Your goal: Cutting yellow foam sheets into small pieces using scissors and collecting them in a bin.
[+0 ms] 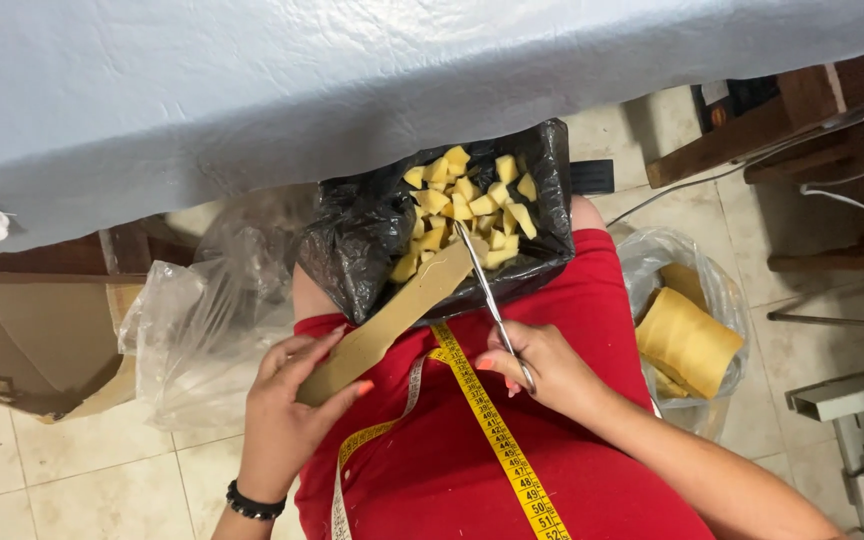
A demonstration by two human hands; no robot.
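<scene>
Looking down from the head view, the left hand (287, 415) had its grip closed around the lower end of a long tan strip (389, 322), fingers wrapped under it and thumb on top; the strip ran up toward 1 o'clock, its far end reaching over the rim of a box lined with a black plastic bag (352, 250) resting on the lap. The right hand (542, 370), at 3 o'clock of the left, had its grip closed on the handles of a pair of scissors (490, 300); the blades pointed toward 11 o'clock and met the strip's upper end at the box rim; how far the blades were parted could not be told. Inside the bag lay a heap of small yellow cut pieces (467, 205). A yellow measuring tape (487, 425) hung down over the red garment (572, 300), passing between the two hands. At 3 o'clock of the lap, a clear plastic bag (652, 255) on the tiled floor held a yellow foam block (687, 340). At 9 o'clock another clear bag (202, 330) lay beside a cardboard box (22, 340). At 12 o'clock a grey cloth covered the tabletop (352, 80).
</scene>
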